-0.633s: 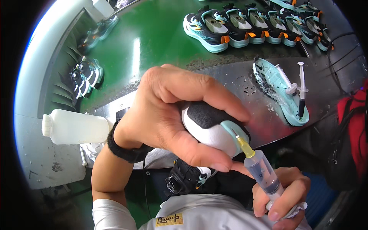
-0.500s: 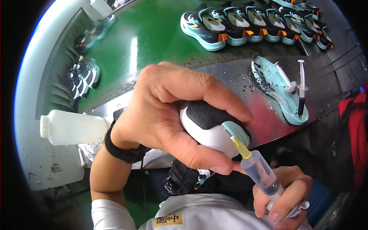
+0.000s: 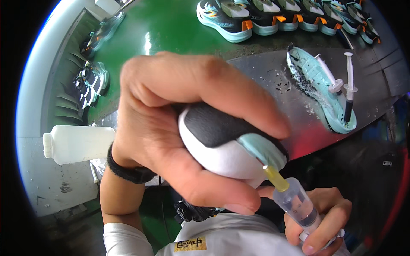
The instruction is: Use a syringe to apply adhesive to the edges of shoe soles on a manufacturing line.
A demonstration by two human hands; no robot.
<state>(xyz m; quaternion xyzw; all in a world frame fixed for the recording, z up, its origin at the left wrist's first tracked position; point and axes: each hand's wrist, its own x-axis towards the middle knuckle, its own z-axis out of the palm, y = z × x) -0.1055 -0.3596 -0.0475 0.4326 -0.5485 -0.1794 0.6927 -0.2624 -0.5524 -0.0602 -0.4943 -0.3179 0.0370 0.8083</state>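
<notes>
My left hand (image 3: 147,121) is closed around a shoe (image 3: 222,149), with the fingers over its top and the thumb along the underside. A black panel, a white area and a light teal sole part show between the fingers; the rest is hidden. My right hand (image 3: 326,213) grips a clear syringe (image 3: 299,205) with a yellow needle hub and a little clear liquid inside. Its needle points up and left, with the tip at or very close to the edge of the teal part; contact is hard to tell.
A loose teal sole (image 3: 314,70), smeared with black and white, lies on the metal bench (image 3: 265,70) with two syringes on it. Several finished-looking shoes (image 3: 230,23) line the back. At left lies a white plastic bottle (image 3: 81,144), with more shoes (image 3: 92,85) beyond it.
The shoe and my left hand have come nearer and look larger. The syringe has shifted slightly down and right with the shoe's edge. The bench scene has slid a little in view.
</notes>
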